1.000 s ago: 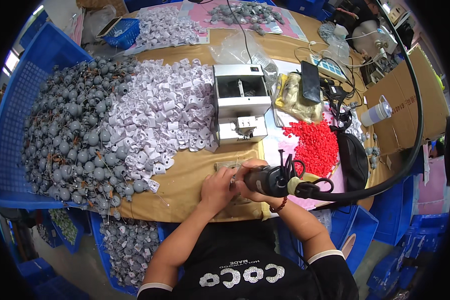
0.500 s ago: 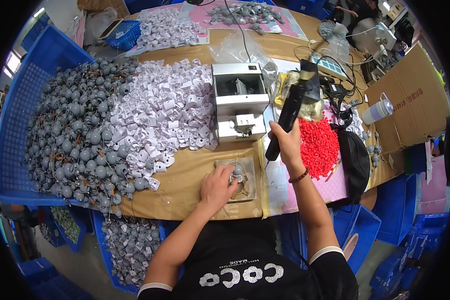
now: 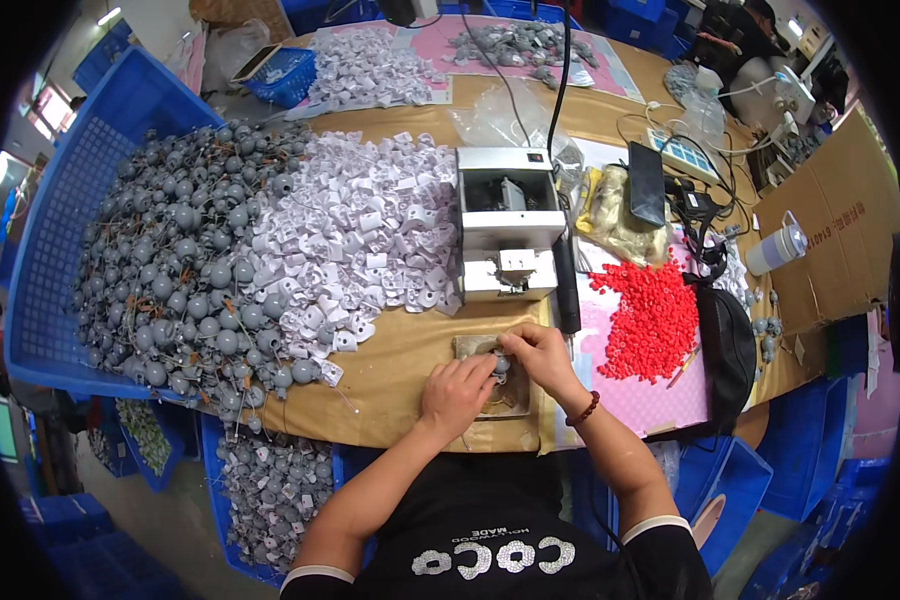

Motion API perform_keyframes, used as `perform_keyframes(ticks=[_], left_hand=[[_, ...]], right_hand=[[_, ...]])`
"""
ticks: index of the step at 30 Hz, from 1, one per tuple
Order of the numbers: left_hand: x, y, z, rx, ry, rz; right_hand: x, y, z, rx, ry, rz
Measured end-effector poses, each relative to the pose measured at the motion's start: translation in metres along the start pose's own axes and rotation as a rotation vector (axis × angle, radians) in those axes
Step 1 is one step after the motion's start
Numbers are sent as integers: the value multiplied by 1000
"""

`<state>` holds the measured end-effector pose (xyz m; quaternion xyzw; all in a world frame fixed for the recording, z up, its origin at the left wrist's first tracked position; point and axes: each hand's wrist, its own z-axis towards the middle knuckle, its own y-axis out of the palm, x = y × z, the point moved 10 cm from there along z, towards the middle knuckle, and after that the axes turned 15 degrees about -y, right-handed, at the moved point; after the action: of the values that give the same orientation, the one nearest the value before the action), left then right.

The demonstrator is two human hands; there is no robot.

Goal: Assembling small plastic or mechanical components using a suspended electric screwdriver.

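My left hand (image 3: 458, 394) rests over a shallow tray (image 3: 511, 401) near the table's front edge, its fingers closed on a small grey ball-shaped part (image 3: 502, 362). My right hand (image 3: 542, 360) comes in from the right, thumb and fingers pinched together at the top of that part; what lies between them is hidden. A black electric screwdriver (image 3: 567, 290) hangs upright on its cable, just behind my right hand and beside a silver screw feeder (image 3: 511, 222).
Grey ball-shaped parts with wires (image 3: 170, 270) fill a tipped blue crate (image 3: 45, 300) at left, next to heaped white plastic pieces (image 3: 370, 230). To the right lie red caps (image 3: 650, 320), a phone (image 3: 646, 183), a black pouch (image 3: 727, 345) and a white cup (image 3: 776, 246).
My right hand has let go of the electric screwdriver and moved down to the tray beside my left hand. The screwdriver now hangs by the feeder. The view has shifted slightly.
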<state>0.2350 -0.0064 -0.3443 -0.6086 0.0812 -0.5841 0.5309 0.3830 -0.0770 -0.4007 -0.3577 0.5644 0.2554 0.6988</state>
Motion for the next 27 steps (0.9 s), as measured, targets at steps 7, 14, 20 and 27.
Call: perform_keyframes(ticks=[7, 14, 20, 27], left_hand=[[-7, -45, -9, -118, -6, -10], [-129, -150, -122, -942, -490, 477], [-117, -168, -6, -102, -220, 440], [-147, -111, 86, 145, -73, 609]], right_hand=[[-27, 26, 7, -178, 40, 153], [-56, 28, -37, -569, -80, -173], [-44, 19, -53, -475, -94, -98], [-40, -31, -57, -489, -215, -328]])
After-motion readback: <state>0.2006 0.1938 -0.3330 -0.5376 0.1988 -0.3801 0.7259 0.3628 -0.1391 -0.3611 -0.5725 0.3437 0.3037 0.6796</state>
